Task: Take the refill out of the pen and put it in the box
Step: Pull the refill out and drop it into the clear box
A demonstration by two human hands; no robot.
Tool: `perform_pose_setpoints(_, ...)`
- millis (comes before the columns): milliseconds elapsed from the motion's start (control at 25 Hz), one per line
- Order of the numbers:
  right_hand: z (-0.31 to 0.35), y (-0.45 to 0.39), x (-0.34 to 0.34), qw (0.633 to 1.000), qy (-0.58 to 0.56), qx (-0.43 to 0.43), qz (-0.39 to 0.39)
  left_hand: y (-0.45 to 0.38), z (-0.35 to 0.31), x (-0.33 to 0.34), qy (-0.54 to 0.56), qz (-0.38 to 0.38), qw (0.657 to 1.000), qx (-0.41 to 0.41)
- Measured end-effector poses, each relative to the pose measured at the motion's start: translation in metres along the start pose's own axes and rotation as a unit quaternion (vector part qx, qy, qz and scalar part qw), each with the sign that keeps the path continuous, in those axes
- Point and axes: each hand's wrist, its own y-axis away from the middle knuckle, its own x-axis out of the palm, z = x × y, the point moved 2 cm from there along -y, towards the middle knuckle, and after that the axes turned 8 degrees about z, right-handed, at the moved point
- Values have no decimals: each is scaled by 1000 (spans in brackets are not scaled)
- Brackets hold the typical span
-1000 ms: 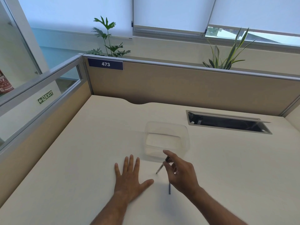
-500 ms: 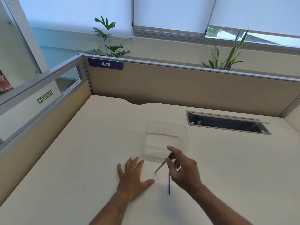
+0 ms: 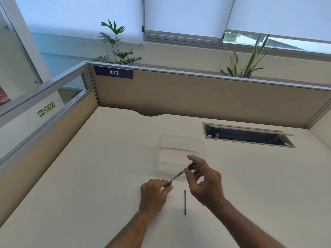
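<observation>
A slim pen (image 3: 180, 173) is held tilted above the desk, its dark back end up to the right and its tip down to the left. My right hand (image 3: 204, 181) grips the upper dark part between thumb and fingers. My left hand (image 3: 155, 191) pinches the lower tip end. Just beyond the hands stands a clear plastic box (image 3: 180, 142), open at the top, with nothing visible inside. A thin dark rod (image 3: 185, 202), a pen part, lies flat on the desk between my wrists.
The cream desk (image 3: 89, 176) is closed in by tan partition walls (image 3: 197, 97) at the back and left. An open cable slot (image 3: 247, 136) is sunk into the desk at the back right. Two plants stand behind the partition.
My left hand has lifted off the desk, where it lay flat, and closed on the pen's tip end. My right hand raised the pen slightly toward the box.
</observation>
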Motion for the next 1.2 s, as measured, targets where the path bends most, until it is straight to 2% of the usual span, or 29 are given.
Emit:
perform_pose_setpoints(160,-6,-3,-8,996,-58,47,-39,0,-1,-4,53,-15,998,-16)
perform_pose_setpoints(280,-18,3,-6,979,-130,139,-71,-3,-11,-8,212,4,974,-75)
perform_pose_setpoints(360,-29,11,-1,950,-196,227,-85,-5,-24,-12,345,19,931,-118)
perform_pose_setpoints(480,-47,26,10,898,-274,338,-71,-6,-48,-17,510,70,842,-159)
perform_pose_setpoints(560,-51,35,17,869,-318,376,-50,-8,-60,-19,573,84,798,-169)
perform_pose_setpoints(640,-50,44,24,852,-342,396,-16,-10,-68,-21,609,73,770,-175)
perform_pose_setpoints(800,-44,51,32,857,-311,403,86,-12,-71,-23,596,30,783,-173)
perform_pose_setpoints(880,-39,49,31,874,-269,388,117,-12,-68,-22,582,13,796,-168)
perform_pose_setpoints(1040,-25,35,21,949,-125,273,98,-13,-67,-22,527,-10,837,-150)
perform_pose_setpoints(1200,-18,16,21,967,-123,211,75,-12,-73,-23,520,9,851,-72)
